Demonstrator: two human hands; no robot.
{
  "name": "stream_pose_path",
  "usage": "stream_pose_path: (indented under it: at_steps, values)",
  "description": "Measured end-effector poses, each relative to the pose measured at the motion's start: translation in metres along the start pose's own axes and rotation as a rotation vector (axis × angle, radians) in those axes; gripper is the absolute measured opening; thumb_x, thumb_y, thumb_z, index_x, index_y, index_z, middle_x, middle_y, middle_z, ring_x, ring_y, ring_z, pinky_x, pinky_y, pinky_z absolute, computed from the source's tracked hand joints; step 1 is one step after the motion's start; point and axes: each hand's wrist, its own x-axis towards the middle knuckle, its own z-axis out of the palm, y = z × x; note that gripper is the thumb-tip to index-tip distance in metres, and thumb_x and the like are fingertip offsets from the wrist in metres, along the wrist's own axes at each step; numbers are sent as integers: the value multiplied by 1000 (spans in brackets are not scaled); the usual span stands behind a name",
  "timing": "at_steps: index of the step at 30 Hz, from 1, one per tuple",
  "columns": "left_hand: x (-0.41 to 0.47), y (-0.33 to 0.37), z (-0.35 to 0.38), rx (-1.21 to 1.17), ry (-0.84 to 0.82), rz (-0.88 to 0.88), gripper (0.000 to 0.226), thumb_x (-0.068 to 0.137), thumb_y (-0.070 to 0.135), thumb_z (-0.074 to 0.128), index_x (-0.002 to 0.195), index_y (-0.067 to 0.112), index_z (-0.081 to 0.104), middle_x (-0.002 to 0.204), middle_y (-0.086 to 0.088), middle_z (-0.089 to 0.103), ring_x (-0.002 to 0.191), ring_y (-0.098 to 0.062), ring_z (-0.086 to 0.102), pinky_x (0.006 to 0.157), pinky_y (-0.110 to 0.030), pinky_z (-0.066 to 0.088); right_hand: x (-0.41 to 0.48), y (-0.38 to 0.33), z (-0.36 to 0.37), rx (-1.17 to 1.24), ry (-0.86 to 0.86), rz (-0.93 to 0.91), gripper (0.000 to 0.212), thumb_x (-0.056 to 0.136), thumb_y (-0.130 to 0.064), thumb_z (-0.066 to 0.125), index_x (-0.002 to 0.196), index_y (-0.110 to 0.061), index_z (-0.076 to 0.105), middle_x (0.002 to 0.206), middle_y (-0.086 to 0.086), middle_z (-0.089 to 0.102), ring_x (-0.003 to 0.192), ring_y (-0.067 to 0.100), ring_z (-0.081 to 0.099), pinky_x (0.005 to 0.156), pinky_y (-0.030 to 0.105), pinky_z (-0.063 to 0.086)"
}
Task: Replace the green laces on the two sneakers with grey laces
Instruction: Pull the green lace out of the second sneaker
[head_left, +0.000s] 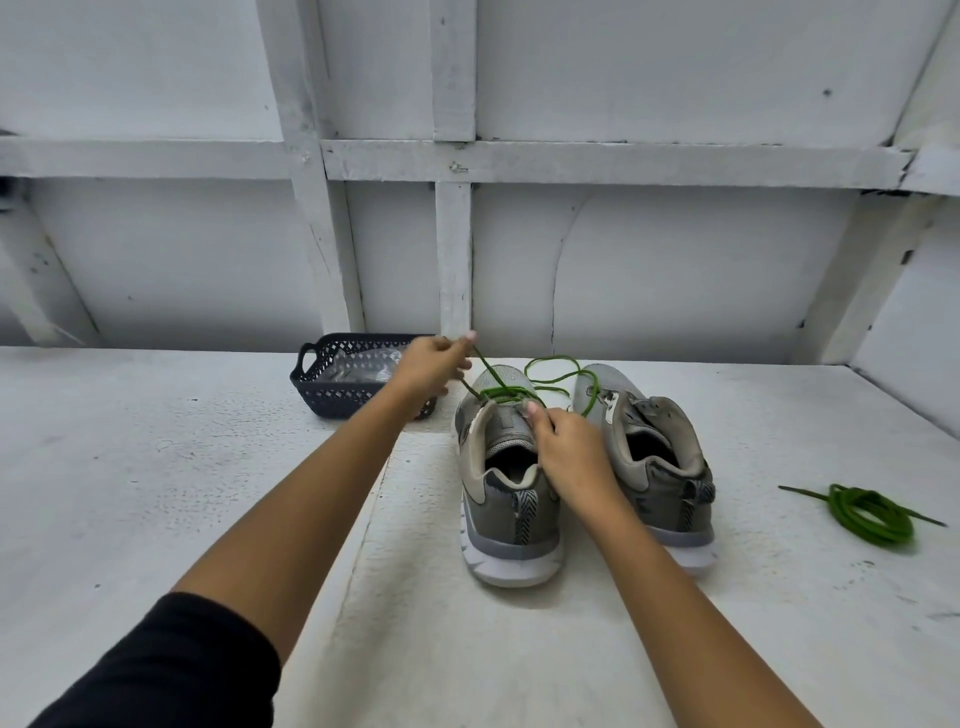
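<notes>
White painted wall (675, 78) with timber framing (454, 161); rough white tabletop (156, 467); flat, even light

i'm at what looks like a plain shed or workroom: the wall (675, 260) before me is bare board with exposed white-painted timber framing (453, 249), and my tabletop (156, 467) is rough, chipped white paint

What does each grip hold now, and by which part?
The left grip pinches the green lace, on a stretch rising from the left sneaker. The right grip holds that sneaker by the top of its tongue.
</notes>
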Motion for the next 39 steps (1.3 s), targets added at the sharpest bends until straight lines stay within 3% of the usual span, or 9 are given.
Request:
stream_pose_path:
  at_steps: [3, 8, 12, 16, 20, 24, 27, 35, 39]
  values:
    - [-6, -26, 8, 281, -104, 26, 44, 88, 47, 59, 81, 4, 65, 73, -6, 64, 64, -15, 56, 58, -26, 43, 0, -1, -1, -6, -1, -2, 39, 101, -34, 36, 77, -13, 58, 79, 14, 56, 86, 31, 53, 67, 30, 27]
    - [-15, -39, 19, 330, 96, 128, 32, 91, 30, 60, 70, 7, 66, 55, -1, 54, 53, -10, 46, 52, -24, 32, 1, -2, -2, -27, 2, -21, 46, 101, -32, 36, 95, 4, 63, 96, 22, 64, 94, 34, 55, 69, 29, 27]
    - [-12, -13, 2, -171, 50, -12, 19, 93, 21, 56, 83, 8, 66, 73, -4, 65, 62, -11, 52, 64, -26, 44, 1, 0, -1, -31, 2, -1, 41, 101, -33, 37, 82, -5, 60, 95, 23, 64, 93, 34, 56, 68, 31, 29]
    - [-7, 12, -19, -880, 79, -80, 24, 93, 27, 54, 74, 15, 58, 61, 5, 62, 68, -12, 59, 76, -35, 48, 2, -2, -1, -38, 11, 13, 44, 101, -32, 38, 92, 2, 64, 97, 22, 65, 96, 35, 57, 73, 35, 37]
    - [-12, -4, -5, -341, 1, -87, 48, 88, 52, 50, 101, 9, 64, 95, -3, 67, 84, -16, 61, 73, -31, 52, 1, -2, -2, -46, 11, 17, 45, 101, -33, 37, 97, 3, 64, 101, 22, 64, 99, 35, 56, 77, 36, 38]
    - [-15, -33, 18, 21, -88, 44, 29, 89, 31, 63, 99, 5, 71, 76, 3, 69, 64, 1, 59, 59, -14, 47, 1, -3, -1, -54, 19, 13, 45, 101, -33, 37, 101, 2, 64, 104, 22, 64, 101, 35, 56, 80, 36, 39]
    - [-9, -39, 19, 139, 25, 88, 20, 89, 20, 64, 99, 4, 73, 82, -6, 72, 67, -5, 60, 63, -19, 45, 1, -3, -1, -49, 18, 12, 45, 101, -33, 37, 97, 2, 64, 103, 22, 64, 100, 35, 56, 78, 36, 38]
    - [-5, 17, -30, -925, 27, 49, 12, 91, 15, 57, 89, 7, 65, 72, 0, 67, 67, -10, 64, 71, -26, 56, 2, 1, -1, -14, -6, 25, 41, 101, -35, 37, 83, -7, 62, 90, 17, 63, 91, 30, 55, 68, 29, 30]
    - [-9, 11, -17, -472, 12, -11, 28, 88, 35, 60, 98, 9, 62, 86, -1, 62, 76, -14, 58, 65, -28, 52, 0, 0, -1, -19, -13, 32, 42, 101, -35, 37, 64, -17, 44, 77, 10, 54, 81, 25, 49, 66, 28, 28]
